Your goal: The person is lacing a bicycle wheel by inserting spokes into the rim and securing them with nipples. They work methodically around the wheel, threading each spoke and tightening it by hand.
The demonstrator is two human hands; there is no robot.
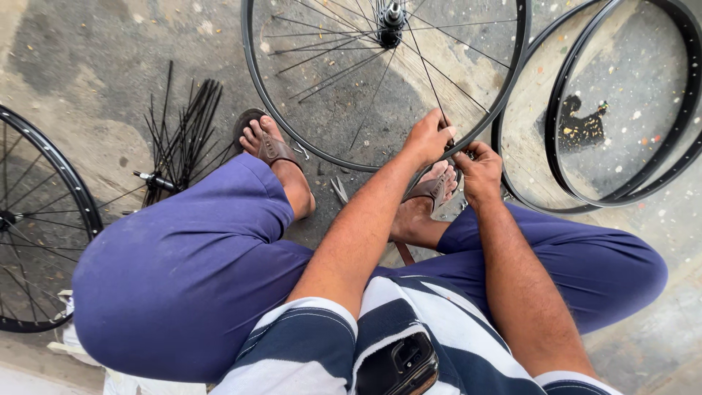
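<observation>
Bicycle wheel (292, 95) stands on its rim on the concrete floor (88, 80), right in front of the seated person, lower rim edge between the sandalled feet so it stays put. Left hand (428, 137) is closed, pinching a spoke (428, 73) just where it meets the rim, probably steadying it. Right hand (479, 172) is curled shut just beside it at the rim, touching or nearly touching the left; seems to hold something small, can't tell what. Hub (390, 18) sits at the top of view, spokes fanning down. Two bare rims (621, 197) lie overlapped on the floor to the right, close to the right hand. Bundle of loose spokes (183, 124) with a hub lies left of the left foot, within reach. Another spoked wheel (44, 219) at far left. Phone (398, 366) in the striped shirt's pocket.
</observation>
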